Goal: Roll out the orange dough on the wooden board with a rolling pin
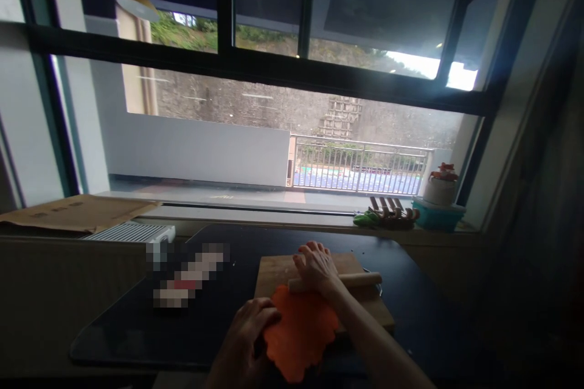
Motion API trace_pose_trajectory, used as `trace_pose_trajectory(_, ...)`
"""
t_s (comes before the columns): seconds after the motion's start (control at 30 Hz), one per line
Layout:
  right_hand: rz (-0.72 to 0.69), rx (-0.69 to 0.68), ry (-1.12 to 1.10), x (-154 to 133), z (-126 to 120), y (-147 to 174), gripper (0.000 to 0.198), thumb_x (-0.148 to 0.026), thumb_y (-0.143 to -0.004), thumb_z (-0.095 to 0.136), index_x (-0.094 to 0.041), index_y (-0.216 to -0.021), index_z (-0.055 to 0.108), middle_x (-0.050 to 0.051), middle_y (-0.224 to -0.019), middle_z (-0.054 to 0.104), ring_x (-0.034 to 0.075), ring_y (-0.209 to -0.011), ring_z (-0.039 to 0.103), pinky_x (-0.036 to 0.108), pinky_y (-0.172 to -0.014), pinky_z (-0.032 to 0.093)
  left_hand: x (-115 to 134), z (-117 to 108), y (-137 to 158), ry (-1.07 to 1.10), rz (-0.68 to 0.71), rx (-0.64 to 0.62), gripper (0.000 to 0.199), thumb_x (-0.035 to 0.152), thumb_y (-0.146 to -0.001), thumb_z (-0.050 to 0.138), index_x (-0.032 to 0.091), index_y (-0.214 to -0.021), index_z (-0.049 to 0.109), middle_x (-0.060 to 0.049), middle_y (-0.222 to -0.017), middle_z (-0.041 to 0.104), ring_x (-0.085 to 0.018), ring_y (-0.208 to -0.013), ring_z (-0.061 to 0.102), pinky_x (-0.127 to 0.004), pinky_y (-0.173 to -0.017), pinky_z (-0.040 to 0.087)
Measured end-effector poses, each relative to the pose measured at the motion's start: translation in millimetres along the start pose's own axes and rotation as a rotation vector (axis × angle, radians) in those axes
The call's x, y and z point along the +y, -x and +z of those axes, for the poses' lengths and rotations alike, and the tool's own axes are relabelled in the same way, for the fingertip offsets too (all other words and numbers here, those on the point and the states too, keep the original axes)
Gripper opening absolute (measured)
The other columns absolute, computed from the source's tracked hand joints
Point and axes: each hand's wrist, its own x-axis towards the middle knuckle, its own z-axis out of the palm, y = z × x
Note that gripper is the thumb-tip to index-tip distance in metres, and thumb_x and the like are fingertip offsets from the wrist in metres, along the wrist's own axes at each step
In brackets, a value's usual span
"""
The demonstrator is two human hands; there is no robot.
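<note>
Head view: left hand [253, 323], grip I can't tell, likely steadies flat orange dough [298, 329]; right hand [318, 265], fingers apart, overlies pale wooden rolling pin [359, 281].

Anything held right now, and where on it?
Left hand: on the left edge of the orange dough; pinch unclear. Right hand: laid open over the rolling pin, left of middle, no closed grip.

Bare tabletop [150, 334] at lower left leaves passing room. Right of centre, the rolling pin [360, 280] and right forearm [365, 328] bar the board [381, 313].
</note>
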Motion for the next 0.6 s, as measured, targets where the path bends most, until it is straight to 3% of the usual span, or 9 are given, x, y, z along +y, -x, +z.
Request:
trace_pose_trajectory(0.1,-0.067,-0.007,-0.013,-1,5,28,0.038,-0.048,-0.096,0.039,-0.027,-0.119,0.061,0.005,-0.129,0.056,0.023,-0.122,0.045,0.038,-0.103,0.03,0,1,1,0.011,0.0,-0.005,0.03,0.02,-0.075,0.056,0.023,-0.102,0.066,-0.008,-0.11,0.066,-0.025,-0.1,0.062,-0.037,-0.086,0.055)
trace_pose_trajectory(0.2,-0.042,-0.005,0.008,1,8,40,0.041,-0.05,-0.096,0.037,-0.028,-0.124,0.058,0.004,-0.138,0.05,0.025,-0.133,0.033,0.04,-0.109,0.022,4,1,1,0.009,-0.017,0.004,0.03,0.019,-0.073,0.057,0.023,-0.101,0.066,-0.008,-0.11,0.066,-0.025,-0.101,0.062,-0.037,-0.087,0.054)
trace_pose_trajectory(0.47,0.1,-0.162,0.07,1,7,-29,0.04,-0.042,-0.095,0.04,-0.021,-0.121,0.06,0.012,-0.13,0.054,0.028,-0.127,0.04,0.045,-0.102,0.031,9,1,0,0.027,-0.065,-0.021,0.029,0.017,-0.073,0.056,0.022,-0.1,0.064,-0.008,-0.109,0.065,-0.024,-0.101,0.06,-0.037,-0.088,0.052)
trace_pose_trajectory(0.6,0.036,-0.145,0.037,0,6,-9,0.041,-0.04,-0.095,0.037,-0.022,-0.124,0.059,0.011,-0.135,0.051,0.027,-0.129,0.038,0.044,-0.103,0.031,11,-1,-1,0.037,-0.082,-0.051,0.028,0.017,-0.074,0.055,0.022,-0.1,0.064,-0.008,-0.109,0.064,-0.024,-0.101,0.059,-0.038,-0.088,0.05)
